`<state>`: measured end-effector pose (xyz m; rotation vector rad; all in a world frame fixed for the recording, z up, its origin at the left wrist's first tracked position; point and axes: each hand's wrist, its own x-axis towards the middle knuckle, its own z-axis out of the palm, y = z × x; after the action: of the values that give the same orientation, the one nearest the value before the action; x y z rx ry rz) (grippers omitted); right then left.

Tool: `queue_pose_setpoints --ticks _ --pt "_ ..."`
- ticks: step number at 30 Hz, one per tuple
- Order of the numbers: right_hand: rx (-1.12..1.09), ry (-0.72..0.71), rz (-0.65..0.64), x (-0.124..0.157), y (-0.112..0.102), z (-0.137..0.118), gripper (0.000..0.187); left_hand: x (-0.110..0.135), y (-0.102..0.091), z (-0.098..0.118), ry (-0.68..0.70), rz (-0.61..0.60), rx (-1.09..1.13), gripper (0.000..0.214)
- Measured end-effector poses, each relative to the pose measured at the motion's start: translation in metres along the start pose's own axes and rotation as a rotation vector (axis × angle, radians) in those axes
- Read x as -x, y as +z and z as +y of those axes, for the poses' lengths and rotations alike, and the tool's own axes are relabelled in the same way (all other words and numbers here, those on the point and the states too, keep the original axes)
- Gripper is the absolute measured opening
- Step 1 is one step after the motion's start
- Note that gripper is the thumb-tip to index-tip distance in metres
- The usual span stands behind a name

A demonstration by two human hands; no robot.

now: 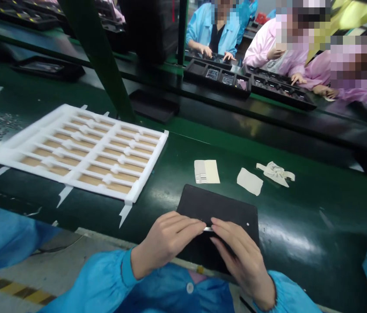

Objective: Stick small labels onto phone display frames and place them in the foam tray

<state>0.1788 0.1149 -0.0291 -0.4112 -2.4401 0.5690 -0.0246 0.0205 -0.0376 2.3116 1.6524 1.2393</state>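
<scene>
Pinching a small shiny metal strip (pixel 208 228) between both hands. The left hand (pixel 165 243) grip is clamped on the strip's left end and the right hand (pixel 240 256) grip on its right end, fingertips nearly meeting. The strip sits over the near edge of the black panel (pixel 219 206); can't tell if it touches. The panel lies flat on the green worktop (pixel 300 208), its near edge under the hands. Just beyond the panel's middle is a barcode label (pixel 206 171). Beyond its right corner is a plain paper slip (pixel 250 181), and further right a crumpled white scrap (pixel 276 172). Well left of the panel is a white foam tray (pixel 147 169) with tan strips in its slots. Far beyond the panel, other people's hands work over black trays (pixel 217 78).
</scene>
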Motion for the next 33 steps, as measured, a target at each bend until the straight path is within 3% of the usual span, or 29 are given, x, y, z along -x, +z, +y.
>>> queue_pose_setpoints --ticks 4,7,10,12,18,22,25,30,33 --pt "-0.106 0.104 0.044 -0.004 0.001 0.007 0.032 -0.005 -0.001 0.003 -0.164 -0.016 0.118 0.017" --pt "-0.225 0.216 0.017 -0.005 -0.004 0.012 0.021 -0.010 0.003 0.004 -0.480 -0.102 0.338 0.014" --pt "-0.356 0.440 -0.148 -0.005 -0.013 0.021 0.012 -0.017 0.014 0.003 -0.836 -0.244 0.606 0.012" --pt "-0.443 0.596 -0.306 -0.006 -0.017 0.032 0.019 -0.020 0.023 0.002 -0.955 -0.311 0.718 0.012" --pt "-0.822 0.889 -0.571 -0.021 -0.024 0.074 0.035 -0.022 0.029 0.002 -1.036 -0.399 0.855 0.023" --pt "-0.887 1.081 -0.700 -0.037 -0.030 0.086 0.040 -0.019 0.023 -0.003 -1.079 -0.382 1.001 0.029" --pt "-0.868 1.138 -0.742 -0.047 -0.032 0.086 0.041 -0.015 0.020 0.000 -1.096 -0.348 0.983 0.028" --pt "-0.859 1.191 -0.815 -0.058 -0.034 0.078 0.045 -0.004 0.011 0.020 -1.156 -0.451 0.955 0.037" --pt "-0.873 1.194 -0.832 -0.061 -0.033 0.076 0.045 0.004 0.008 0.022 -1.154 -0.434 0.899 0.040"
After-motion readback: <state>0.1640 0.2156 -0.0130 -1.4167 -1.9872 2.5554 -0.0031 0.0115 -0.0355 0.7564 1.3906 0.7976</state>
